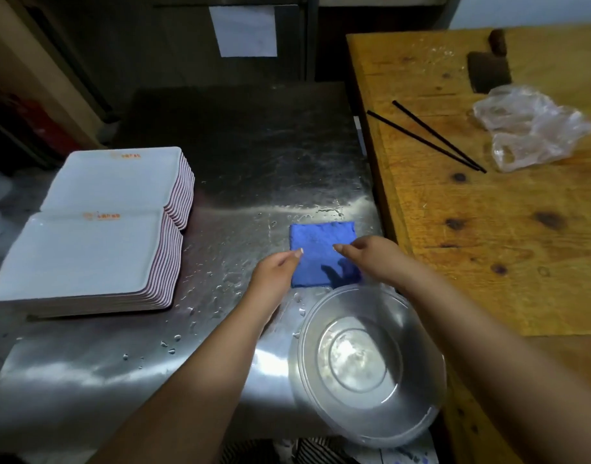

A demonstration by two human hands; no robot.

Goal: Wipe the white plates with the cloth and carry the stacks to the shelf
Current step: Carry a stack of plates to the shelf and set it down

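Cloth [322, 252] lies folded flat on the wet counter [240, 169], right of both plate stacks [86, 252]. Left hand [275, 267] and right hand [371, 256] hover over it, fingers loose, gripping nothing (probably squaring it up), bowl [367, 360] nearby.

- Dim room; light is coming from above, glaring on the wet steel counter [247, 182]
- Edges are bending; corners are blurring dark

Wet, glossy stainless-steel counter [126, 373]; matt, nubby folded blue cloth [316, 242]; smooth white rectangular plates [83, 256]; clear glossy plastic bowl [367, 363]; knotted, rough yellow wooden table [488, 229].
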